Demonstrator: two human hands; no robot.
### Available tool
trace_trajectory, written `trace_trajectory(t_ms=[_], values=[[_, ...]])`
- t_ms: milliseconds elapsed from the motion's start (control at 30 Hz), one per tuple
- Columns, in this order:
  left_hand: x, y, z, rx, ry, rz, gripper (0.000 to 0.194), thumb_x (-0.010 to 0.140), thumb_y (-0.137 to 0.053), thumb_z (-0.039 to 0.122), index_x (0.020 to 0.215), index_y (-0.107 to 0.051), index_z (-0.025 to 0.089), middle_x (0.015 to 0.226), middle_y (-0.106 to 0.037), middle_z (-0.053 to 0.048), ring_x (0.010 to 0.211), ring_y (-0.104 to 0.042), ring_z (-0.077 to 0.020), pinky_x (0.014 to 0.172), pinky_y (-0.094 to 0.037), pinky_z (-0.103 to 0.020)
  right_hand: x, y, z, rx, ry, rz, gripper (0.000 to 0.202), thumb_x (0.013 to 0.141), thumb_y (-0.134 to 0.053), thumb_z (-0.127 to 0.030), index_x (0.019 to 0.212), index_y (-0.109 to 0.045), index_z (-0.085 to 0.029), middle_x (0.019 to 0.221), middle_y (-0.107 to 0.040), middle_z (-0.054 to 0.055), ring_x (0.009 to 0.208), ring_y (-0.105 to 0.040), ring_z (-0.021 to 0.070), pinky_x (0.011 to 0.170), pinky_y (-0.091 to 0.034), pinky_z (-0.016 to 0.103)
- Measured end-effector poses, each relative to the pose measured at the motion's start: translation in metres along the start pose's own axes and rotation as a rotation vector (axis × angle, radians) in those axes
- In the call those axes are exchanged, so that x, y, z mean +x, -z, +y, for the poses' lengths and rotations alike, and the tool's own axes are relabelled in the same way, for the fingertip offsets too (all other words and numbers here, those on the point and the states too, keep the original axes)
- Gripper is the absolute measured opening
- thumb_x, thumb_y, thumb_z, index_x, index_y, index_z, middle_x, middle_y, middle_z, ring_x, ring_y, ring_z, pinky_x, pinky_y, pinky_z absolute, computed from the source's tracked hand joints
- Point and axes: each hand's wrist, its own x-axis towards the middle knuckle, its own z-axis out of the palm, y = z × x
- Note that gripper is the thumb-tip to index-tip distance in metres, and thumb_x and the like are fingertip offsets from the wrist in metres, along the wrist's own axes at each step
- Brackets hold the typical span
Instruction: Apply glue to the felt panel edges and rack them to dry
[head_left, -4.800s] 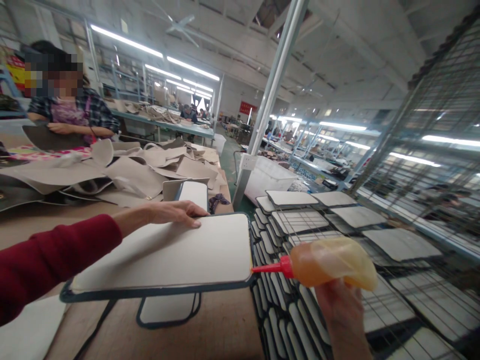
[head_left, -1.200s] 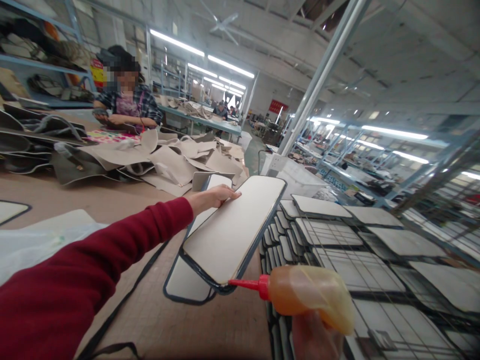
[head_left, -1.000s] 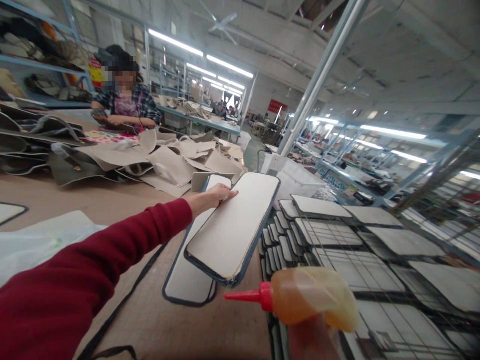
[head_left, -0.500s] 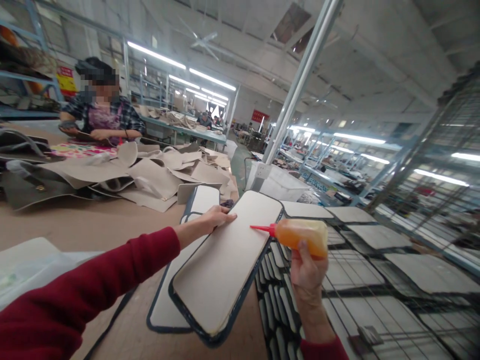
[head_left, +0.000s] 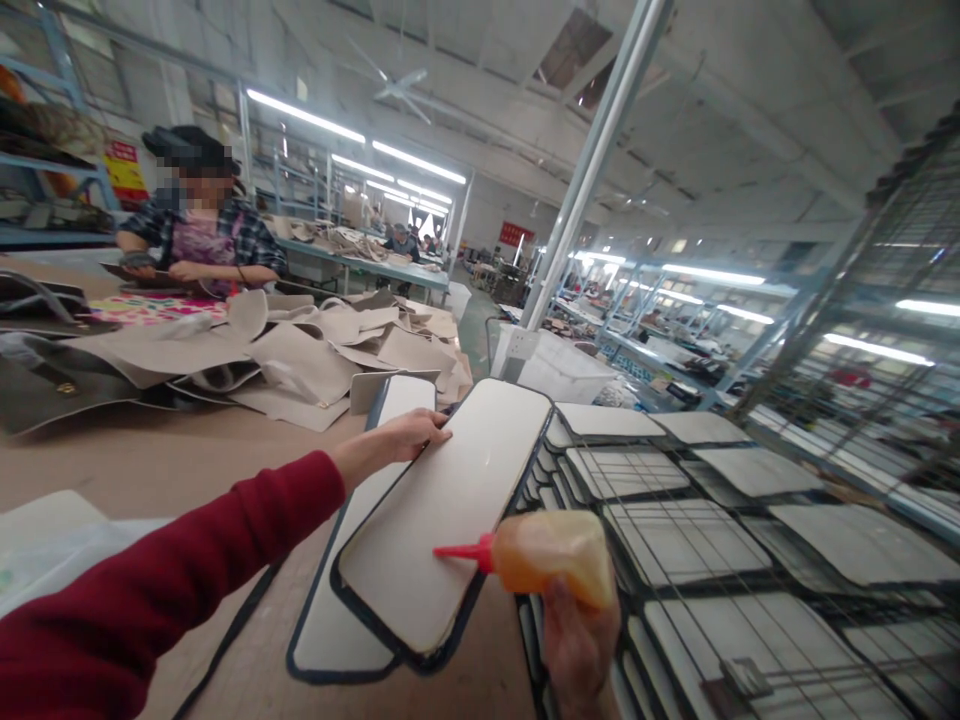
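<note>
Pinched at its upper left edge by my left hand point(head_left: 412, 435), a long white panel point(head_left: 450, 490) with dark rounded edging is tilted over a similar panel point(head_left: 330, 620) lying on the table. My right hand point(head_left: 577, 630) grips a clear squeeze bottle point(head_left: 555, 555) of amber liquid from below. The bottle lies nearly level, its red nozzle pointing left over the lower part of the held panel. Whether the tip touches the surface I cannot tell.
Beige and dark pieces point(head_left: 300, 350) are heaped on the brown table point(head_left: 225, 450). Across it, a person point(head_left: 202, 240) handles a flat piece. At the right, a wire rack point(head_left: 697, 560) holds several white panels. A white bin point(head_left: 551, 365) stands beyond.
My right hand has moved the bottle down and to the left, from the panel's upper part to its lower part. My left hand and the panel shift slightly left.
</note>
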Motion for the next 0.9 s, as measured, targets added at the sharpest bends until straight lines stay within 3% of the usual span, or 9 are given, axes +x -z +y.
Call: trace_trajectory(t_ms=[67,100,233,333,467,567,700,900], values=[[0.001,0.001,-0.001,0.008,-0.008,0.007,0.029,0.055,-0.072,0.009,0.083,-0.069,0.011,0.063,-0.071,-0.007,0.069,-0.068,-0.0228,0.062,-0.052,-0.028,-0.004,0.002,-0.002,-0.035,-0.014,-0.039,0.050,0.066,-0.073,-0.031,0.111,-0.056,-0.016,0.093,-0.064,0.007,0.080,-0.062,0.0219,0.070,-0.052,0.034],[0.001,0.000,-0.001,0.011,-0.004,0.004,0.029,0.055,-0.072,0.010,0.084,-0.069,0.011,0.063,-0.071,-0.006,0.069,-0.068,-0.0225,0.062,-0.052,-0.027,0.002,0.000,-0.005,-0.019,-0.012,0.004,0.050,0.064,-0.074,-0.031,0.109,-0.056,-0.016,0.092,-0.064,0.007,0.080,-0.062,0.0221,0.070,-0.052,0.035],[-0.005,-0.005,0.001,0.003,0.037,-0.041,0.030,0.053,-0.075,0.010,0.083,-0.069,0.011,0.065,-0.071,-0.006,0.065,-0.067,-0.0208,0.063,-0.052,-0.027,0.059,-0.011,-0.022,0.082,0.080,0.241,0.046,0.062,-0.075,-0.033,0.101,-0.057,-0.014,0.093,-0.063,0.006,0.083,-0.060,0.0208,0.077,-0.050,0.037],[-0.007,-0.007,0.006,-0.010,0.035,-0.028,0.026,0.056,-0.075,0.009,0.081,-0.069,0.010,0.066,-0.071,-0.006,0.062,-0.065,-0.0191,0.061,-0.051,-0.027,0.083,-0.015,-0.027,0.116,0.088,0.280,0.047,0.061,-0.075,-0.035,0.101,-0.056,-0.017,0.100,-0.061,0.004,0.089,-0.059,0.0180,0.083,-0.049,0.035],[-0.004,-0.002,0.011,-0.008,0.034,0.080,0.020,0.060,-0.072,0.005,0.079,-0.069,0.012,0.060,-0.068,-0.003,0.055,-0.062,-0.0157,0.059,-0.051,-0.025,0.055,-0.012,-0.034,0.118,-0.035,0.137,0.042,0.058,-0.078,-0.031,0.095,-0.062,-0.018,0.080,-0.065,0.001,0.070,-0.062,0.0169,0.066,-0.054,0.031],[-0.001,0.003,0.012,-0.014,0.052,0.129,0.017,0.063,-0.070,0.003,0.078,-0.069,0.012,0.058,-0.067,-0.002,0.055,-0.062,-0.0151,0.059,-0.051,-0.025,0.035,-0.005,-0.051,0.152,0.009,0.119,0.037,0.066,-0.074,-0.029,0.101,-0.063,-0.023,0.088,-0.067,0.001,0.077,-0.063,0.0154,0.066,-0.053,0.026],[-0.001,0.005,0.013,-0.022,0.068,0.135,0.020,0.063,-0.072,0.004,0.081,-0.069,0.013,0.059,-0.067,-0.003,0.059,-0.064,-0.0169,0.065,-0.051,-0.027,0.042,0.003,-0.072,0.146,0.174,0.216,0.041,0.067,-0.075,-0.029,0.106,-0.062,-0.024,0.112,-0.061,0.003,0.104,-0.056,0.0189,0.079,-0.051,0.028],[0.000,0.003,0.015,-0.017,0.076,0.116,0.022,0.063,-0.072,0.004,0.083,-0.069,0.012,0.061,-0.068,-0.004,0.059,-0.064,-0.0177,0.064,-0.052,-0.028,0.044,0.013,-0.058,0.087,0.107,0.192,0.039,0.060,-0.078,-0.023,0.096,-0.062,-0.021,0.088,-0.064,0.000,0.083,-0.061,0.0158,0.074,-0.050,0.027]])
